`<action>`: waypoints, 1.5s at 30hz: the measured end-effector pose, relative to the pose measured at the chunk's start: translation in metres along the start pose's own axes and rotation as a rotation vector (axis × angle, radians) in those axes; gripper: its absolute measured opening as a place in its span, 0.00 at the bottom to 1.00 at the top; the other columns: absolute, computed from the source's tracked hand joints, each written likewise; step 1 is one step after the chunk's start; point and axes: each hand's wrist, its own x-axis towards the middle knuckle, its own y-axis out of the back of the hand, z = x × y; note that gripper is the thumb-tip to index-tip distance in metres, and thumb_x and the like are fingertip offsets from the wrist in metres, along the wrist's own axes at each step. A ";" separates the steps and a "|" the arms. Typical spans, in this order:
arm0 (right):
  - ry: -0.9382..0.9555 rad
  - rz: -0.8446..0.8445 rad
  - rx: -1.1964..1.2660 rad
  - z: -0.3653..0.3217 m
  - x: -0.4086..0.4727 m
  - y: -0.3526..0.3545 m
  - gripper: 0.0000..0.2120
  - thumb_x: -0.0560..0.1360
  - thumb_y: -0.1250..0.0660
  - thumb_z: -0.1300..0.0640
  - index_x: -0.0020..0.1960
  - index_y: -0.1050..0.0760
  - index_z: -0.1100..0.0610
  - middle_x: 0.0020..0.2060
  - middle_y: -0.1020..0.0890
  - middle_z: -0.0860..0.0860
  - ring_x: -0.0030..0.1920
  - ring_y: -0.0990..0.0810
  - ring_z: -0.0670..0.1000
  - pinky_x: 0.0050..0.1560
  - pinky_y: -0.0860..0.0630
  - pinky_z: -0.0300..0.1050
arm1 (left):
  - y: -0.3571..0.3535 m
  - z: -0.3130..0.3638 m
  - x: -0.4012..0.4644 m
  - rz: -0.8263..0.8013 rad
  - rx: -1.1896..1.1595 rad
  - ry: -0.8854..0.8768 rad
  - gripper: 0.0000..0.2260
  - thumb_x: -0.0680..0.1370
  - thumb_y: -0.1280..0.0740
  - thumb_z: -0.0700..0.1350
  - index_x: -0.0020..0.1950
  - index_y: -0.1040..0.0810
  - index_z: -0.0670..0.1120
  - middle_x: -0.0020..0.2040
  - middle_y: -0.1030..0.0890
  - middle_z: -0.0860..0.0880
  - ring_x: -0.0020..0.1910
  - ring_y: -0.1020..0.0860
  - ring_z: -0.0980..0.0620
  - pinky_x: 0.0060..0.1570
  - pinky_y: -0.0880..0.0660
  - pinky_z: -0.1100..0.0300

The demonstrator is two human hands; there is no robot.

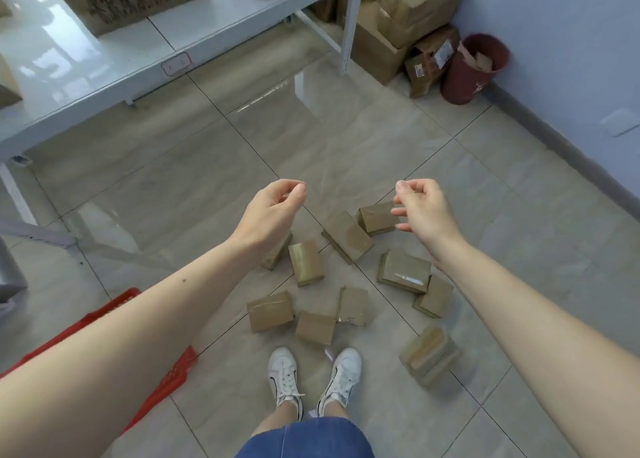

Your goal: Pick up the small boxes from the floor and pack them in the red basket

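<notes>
Brown cardboard, taped, makes up the small boxes (306, 262) scattered on the grey tiled floor (173, 187) at lower centre of the frame, in a loose ring just above my white shoes (313, 376); I count about ten. Their long axes disagree: one beside my left wrist runs top to bottom with a slight lean; the one at upper centre of the cluster (347, 235) lies on a diagonal from upper left to lower right; the one with a white label (403, 271) runs roughly left to right; the lowest right one (429, 353) is blurred and sits apart from the rest. Two near my shoes (270, 311) touch or nearly touch at their corners.

The red basket (173, 371) shows only as rim and mesh wall at lower left, mostly hidden under my left forearm; I cannot see inside it.

My left hand (273, 208) hangs above the cluster, fingers loosely curled, holding nothing; my right hand (420, 208) mirrors it at centre right, thumb and forefinger close together, other fingers relaxed, also holding nothing.

Open tile lies between the boxes and the white table (138, 59) at upper left; the blue wall (571, 59) and its skirting run diagonally down the right side, with larger cartons (415, 10) and a dark red bin (474, 73) in the upper right corner.
</notes>
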 end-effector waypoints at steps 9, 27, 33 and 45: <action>-0.231 -0.036 -0.079 0.163 0.156 -0.068 0.17 0.79 0.38 0.48 0.62 0.29 0.58 0.50 0.22 0.49 0.58 0.21 0.54 0.62 0.25 0.53 | -0.099 -0.140 0.167 -0.021 -0.017 0.198 0.20 0.82 0.43 0.52 0.74 0.32 0.50 0.68 0.29 0.55 0.62 0.31 0.57 0.59 0.35 0.61; -0.572 -0.128 -0.055 0.423 0.320 -0.177 0.34 0.79 0.45 0.38 0.76 0.40 0.60 0.72 0.30 0.55 0.71 0.30 0.57 0.72 0.33 0.54 | -0.267 -0.389 0.357 -0.180 0.233 0.220 0.28 0.83 0.44 0.52 0.80 0.48 0.44 0.80 0.44 0.48 0.78 0.43 0.49 0.73 0.44 0.57; -0.622 -0.065 0.100 0.429 0.320 -0.184 0.33 0.78 0.45 0.35 0.76 0.38 0.54 0.72 0.29 0.52 0.71 0.31 0.57 0.72 0.34 0.57 | -0.269 -0.397 0.363 -0.121 0.290 0.233 0.12 0.80 0.42 0.49 0.53 0.30 0.40 0.62 0.28 0.35 0.61 0.28 0.36 0.56 0.30 0.48; -0.324 0.218 0.216 0.301 0.244 -0.139 0.15 0.79 0.36 0.54 0.64 0.28 0.55 0.51 0.22 0.47 0.51 0.24 0.48 0.52 0.31 0.40 | -0.185 -0.294 0.271 0.061 0.128 0.187 0.18 0.76 0.34 0.51 0.64 0.24 0.46 0.62 0.29 0.44 0.60 0.26 0.46 0.62 0.28 0.52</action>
